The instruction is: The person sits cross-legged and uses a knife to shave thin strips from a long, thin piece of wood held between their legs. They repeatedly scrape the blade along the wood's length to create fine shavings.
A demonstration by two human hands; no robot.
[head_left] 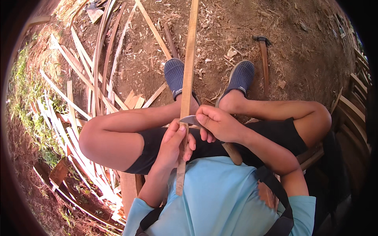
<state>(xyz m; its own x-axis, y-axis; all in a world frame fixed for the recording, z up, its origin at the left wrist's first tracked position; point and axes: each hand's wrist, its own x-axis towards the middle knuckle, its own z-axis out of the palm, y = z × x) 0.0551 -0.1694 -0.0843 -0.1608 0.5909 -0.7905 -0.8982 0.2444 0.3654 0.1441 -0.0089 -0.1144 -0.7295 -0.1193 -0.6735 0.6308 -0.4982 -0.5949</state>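
The near end of the strip (190, 59) lies over the blue shirt (220, 192). From there the strip runs away from the body, between the legs, past the shoes and out of the upper edge of the view. The left hand (172, 142) is clamped on the strip, thumb on the upper face, fingers curled beneath. Just beyond that thumb, the curved blade of the knife (191, 120) crosses the strip. The right hand (220, 124) is clamped on the knife; a wooden handle (232, 153) projects below it, probably the knife's own, though the hand hides the joint. Black shorts (271, 135) lie behind both hands. Farther out, two blue shoes (241, 77) stand on the ground (224, 23), one on each side of the strip. Loose slats (100, 43) lie at left. A hammer (263, 59) lies right of the right shoe, head outward.
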